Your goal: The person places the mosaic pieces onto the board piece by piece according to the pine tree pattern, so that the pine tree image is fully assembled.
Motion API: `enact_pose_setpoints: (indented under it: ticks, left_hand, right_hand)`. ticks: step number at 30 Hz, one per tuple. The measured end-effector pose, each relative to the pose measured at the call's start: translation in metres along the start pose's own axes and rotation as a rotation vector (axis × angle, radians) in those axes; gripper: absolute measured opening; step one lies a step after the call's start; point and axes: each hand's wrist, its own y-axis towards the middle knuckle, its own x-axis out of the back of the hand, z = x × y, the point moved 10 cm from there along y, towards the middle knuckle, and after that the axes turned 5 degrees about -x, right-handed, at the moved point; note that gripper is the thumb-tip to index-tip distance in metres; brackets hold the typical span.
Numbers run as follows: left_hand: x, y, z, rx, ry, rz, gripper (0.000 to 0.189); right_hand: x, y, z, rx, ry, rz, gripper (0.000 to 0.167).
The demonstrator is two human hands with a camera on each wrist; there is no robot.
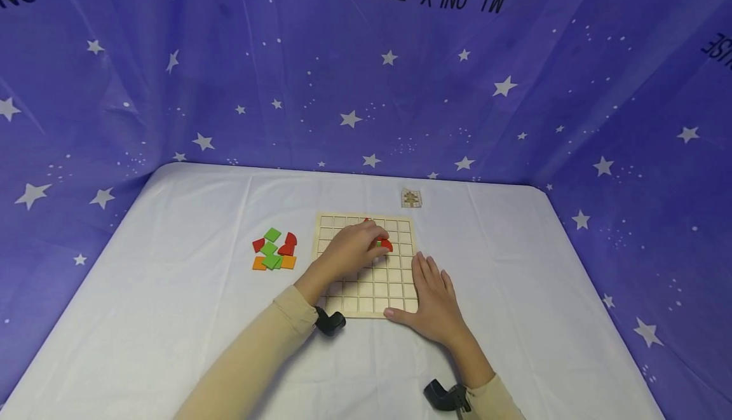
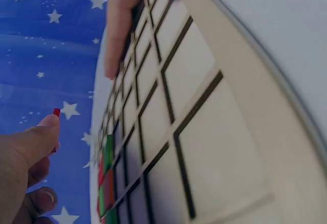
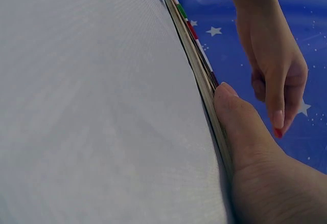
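Note:
My left hand [image 1: 353, 248] reaches over the wooden grid board [image 1: 366, 314]. Its thumb and fingers pinch a small red tile [image 2: 56, 112], seen edge-on in the left wrist view and held above the board. In the head view a red piece with a curved edge [image 1: 387, 245] shows at those fingertips, a bit of green beside it. Red and green tiles [image 2: 108, 157] lie on the board's far part, mostly hidden by the left hand from above. The right hand [image 1: 434, 302] rests at the board's near right corner, thumb [image 3: 235, 111] along the near edge and fingers along the right side.
Left of the board lies a loose group of green [image 1: 272, 234], red [image 1: 291, 239] and orange [image 1: 288, 262] tiles, some overlapping. A small card with a tree-like pattern [image 1: 411, 198] lies beyond the board. Purple star-printed cloth [image 1: 354, 89] hangs around the white table [image 1: 171, 293].

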Motion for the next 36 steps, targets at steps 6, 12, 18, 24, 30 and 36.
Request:
enact_pose_setpoints:
  ticks: [6,12,18,24,30,36]
  left_hand:
    - [-0.019,0.011,0.001,0.006,0.011,0.045,0.032]
    - [-0.029,0.015,0.005,0.02,0.033,0.049,0.031]
    - [-0.036,0.015,0.009,0.038,0.067,0.046,0.03]
    - [-0.04,0.016,0.011,0.051,0.094,0.042,0.031]
    - [-0.04,0.018,0.012,0.064,0.092,0.026,0.028]
    - [-0.039,0.02,0.014,0.101,0.06,0.025,0.028]
  right_hand:
    - [0.001,0.0,0.0,0.008,-0.001,-0.008,0.129]
    - [0.0,0.0,0.0,0.009,-0.005,-0.004,0.129]
    - [0.001,0.0,0.001,0.005,-0.002,0.003,0.128]
    - [0.004,-0.001,0.002,0.005,0.0,-0.008,0.128]
    - [0.002,-0.001,0.001,-0.004,-0.006,0.0,0.129]
    - [0.001,0.0,0.0,-0.002,-0.012,0.003,0.129]
